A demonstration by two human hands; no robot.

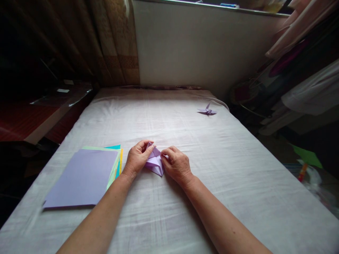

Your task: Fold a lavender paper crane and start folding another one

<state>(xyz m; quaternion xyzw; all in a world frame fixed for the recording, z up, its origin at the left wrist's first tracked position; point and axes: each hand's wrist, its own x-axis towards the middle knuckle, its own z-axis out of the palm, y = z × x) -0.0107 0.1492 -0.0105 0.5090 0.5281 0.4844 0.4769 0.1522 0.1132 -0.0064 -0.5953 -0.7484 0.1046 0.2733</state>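
A partly folded piece of purple origami paper (153, 164) lies between my hands over the white cloth, its layers and a loose flap showing. My left hand (138, 155) pinches its upper left part, thumb on top and fingers behind. On the opposite side, my right hand (176, 163) has thumb and forefinger closed on the paper's right edge. The fingertips cover part of both edges. Left of my left forearm sits a stack of square paper (82, 178), purple on top, with green, blue and yellow sheets sticking out beneath.
A finished purple paper crane (207, 110) stands at the far right of the cloth-covered surface (169, 120). A reddish wooden table (29, 120) is at the left, beside a curtain (116, 42). Hanging clothes (312, 88) and a green sheet (307, 156) are beyond the right edge.
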